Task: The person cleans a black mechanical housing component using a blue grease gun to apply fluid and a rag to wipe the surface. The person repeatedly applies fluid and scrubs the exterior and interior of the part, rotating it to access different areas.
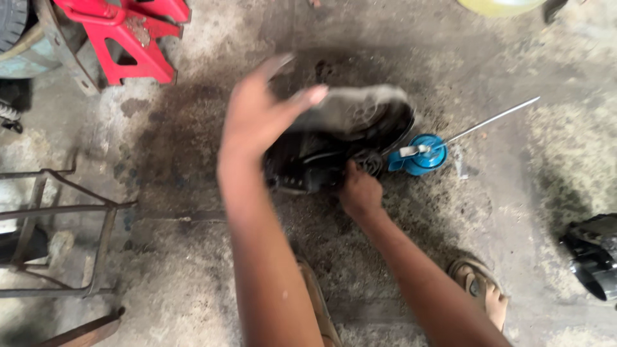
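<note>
A dark, greasy engine part (347, 138) lies on the stained concrete floor (193, 128). My left hand (260, 115) is raised above its left end, blurred, fingers spread, holding nothing that I can see. My right hand (360, 193) is closed on the lower edge of the dark part. A blue oil can (421, 154) with a long thin metal spout (495, 119) lies just right of the part.
A red metal stand (132, 38) sits at the top left beside a tyre (13, 26). A rusty metal frame (58, 231) stands at the left. Another dark machine part (594, 254) lies at the right edge. My sandalled foot (479, 289) is at the bottom right.
</note>
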